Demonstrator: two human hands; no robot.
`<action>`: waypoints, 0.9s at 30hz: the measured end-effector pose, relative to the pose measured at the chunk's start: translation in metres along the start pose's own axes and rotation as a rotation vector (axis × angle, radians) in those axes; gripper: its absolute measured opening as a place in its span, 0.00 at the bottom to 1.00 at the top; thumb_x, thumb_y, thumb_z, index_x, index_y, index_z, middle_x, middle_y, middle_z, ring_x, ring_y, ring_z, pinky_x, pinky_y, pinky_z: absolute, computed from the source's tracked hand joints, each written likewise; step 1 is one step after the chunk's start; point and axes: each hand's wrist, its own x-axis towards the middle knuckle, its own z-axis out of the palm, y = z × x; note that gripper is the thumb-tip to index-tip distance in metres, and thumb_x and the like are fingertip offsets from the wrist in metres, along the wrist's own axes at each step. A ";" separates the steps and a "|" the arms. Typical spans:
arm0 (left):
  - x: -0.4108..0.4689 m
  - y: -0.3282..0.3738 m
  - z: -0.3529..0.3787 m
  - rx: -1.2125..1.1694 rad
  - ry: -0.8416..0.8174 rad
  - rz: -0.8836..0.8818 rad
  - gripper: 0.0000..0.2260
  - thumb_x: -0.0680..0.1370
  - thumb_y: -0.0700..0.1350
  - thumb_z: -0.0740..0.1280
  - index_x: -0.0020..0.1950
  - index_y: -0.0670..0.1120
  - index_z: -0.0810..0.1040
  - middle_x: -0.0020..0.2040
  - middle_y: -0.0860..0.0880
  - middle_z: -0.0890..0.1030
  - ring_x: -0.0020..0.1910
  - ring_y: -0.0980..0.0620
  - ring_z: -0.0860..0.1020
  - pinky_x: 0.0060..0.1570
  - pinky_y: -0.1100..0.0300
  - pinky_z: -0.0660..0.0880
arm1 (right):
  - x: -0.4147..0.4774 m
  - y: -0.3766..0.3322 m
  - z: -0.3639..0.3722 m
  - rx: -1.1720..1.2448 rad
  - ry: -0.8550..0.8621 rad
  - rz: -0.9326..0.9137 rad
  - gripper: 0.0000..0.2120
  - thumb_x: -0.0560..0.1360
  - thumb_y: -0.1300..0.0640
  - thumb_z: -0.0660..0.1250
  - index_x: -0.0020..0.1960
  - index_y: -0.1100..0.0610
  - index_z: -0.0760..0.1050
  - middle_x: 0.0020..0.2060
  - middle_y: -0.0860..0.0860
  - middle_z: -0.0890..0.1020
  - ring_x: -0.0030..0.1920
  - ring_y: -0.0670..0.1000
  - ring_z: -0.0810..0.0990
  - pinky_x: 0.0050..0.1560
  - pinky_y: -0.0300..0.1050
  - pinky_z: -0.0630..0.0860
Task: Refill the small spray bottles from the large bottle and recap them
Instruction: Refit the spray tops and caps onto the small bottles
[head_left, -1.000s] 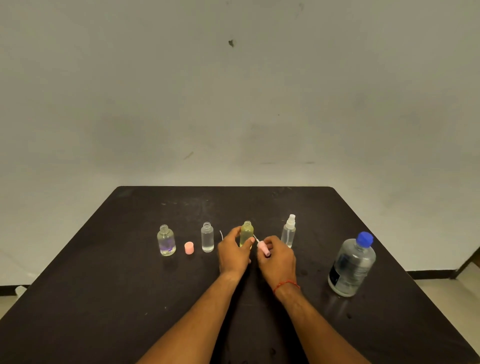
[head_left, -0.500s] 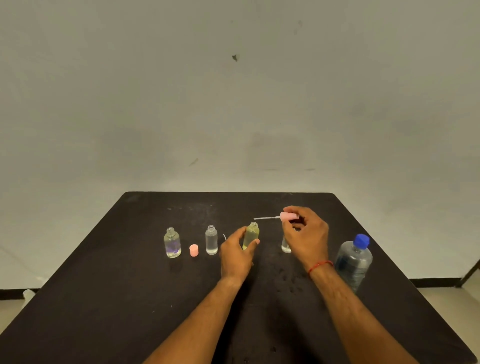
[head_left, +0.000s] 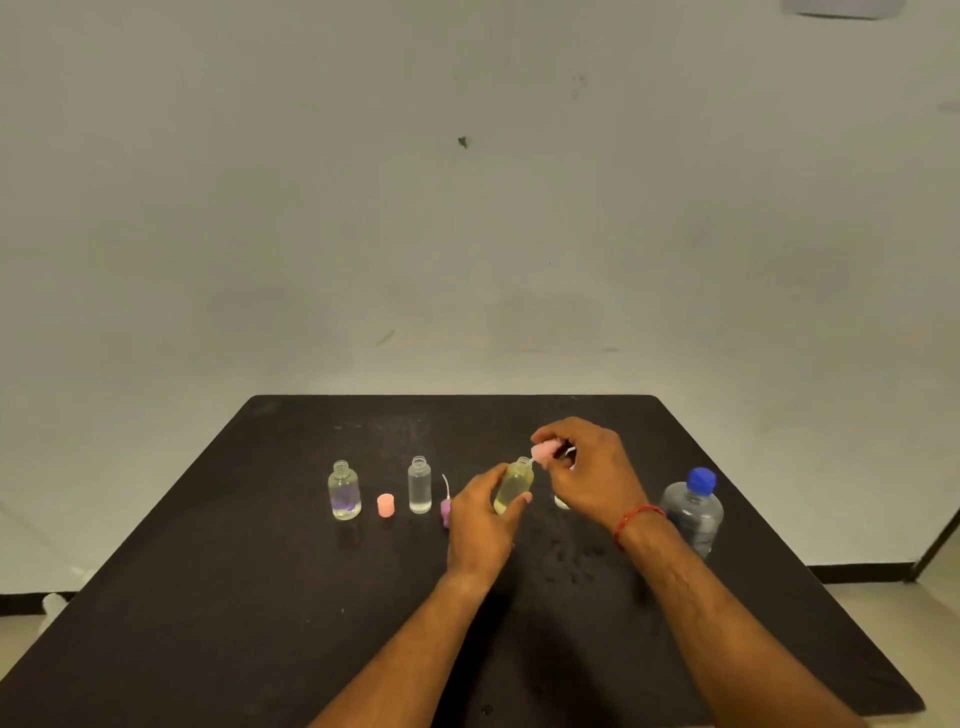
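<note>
The yellowish spray bottle (head_left: 513, 486) stands tilted on the black table (head_left: 208, 597) in the curled grip of the left hand (head_left: 480, 525), its open neck touching the pink spray cap (head_left: 543, 451), which the raised right hand (head_left: 592, 475) pinches from above, well left of the large bottle (head_left: 693, 512).

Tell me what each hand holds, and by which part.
The left hand grips the small clear bottle of yellowish liquid round its body. The right hand pinches the pink spray cap by its head, at the bottle's mouth.
</note>
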 end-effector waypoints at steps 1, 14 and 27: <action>-0.002 0.002 0.000 -0.007 -0.006 0.007 0.19 0.75 0.49 0.76 0.65 0.51 0.80 0.56 0.58 0.82 0.53 0.61 0.81 0.54 0.61 0.81 | 0.001 -0.002 0.000 0.008 -0.036 0.018 0.12 0.73 0.63 0.71 0.55 0.53 0.80 0.48 0.45 0.81 0.46 0.42 0.77 0.46 0.25 0.70; -0.013 0.018 -0.008 -0.050 -0.033 0.079 0.15 0.76 0.51 0.75 0.62 0.59 0.79 0.52 0.60 0.82 0.45 0.54 0.83 0.44 0.57 0.83 | 0.002 -0.009 0.009 0.135 -0.138 0.118 0.09 0.74 0.61 0.70 0.52 0.50 0.78 0.47 0.46 0.81 0.48 0.43 0.79 0.42 0.29 0.74; -0.016 0.021 -0.008 -0.030 -0.023 0.067 0.16 0.76 0.50 0.75 0.63 0.54 0.80 0.50 0.59 0.81 0.39 0.55 0.81 0.41 0.63 0.79 | 0.000 -0.016 0.010 0.185 -0.110 0.165 0.27 0.72 0.49 0.74 0.68 0.48 0.69 0.53 0.45 0.80 0.52 0.44 0.79 0.55 0.41 0.79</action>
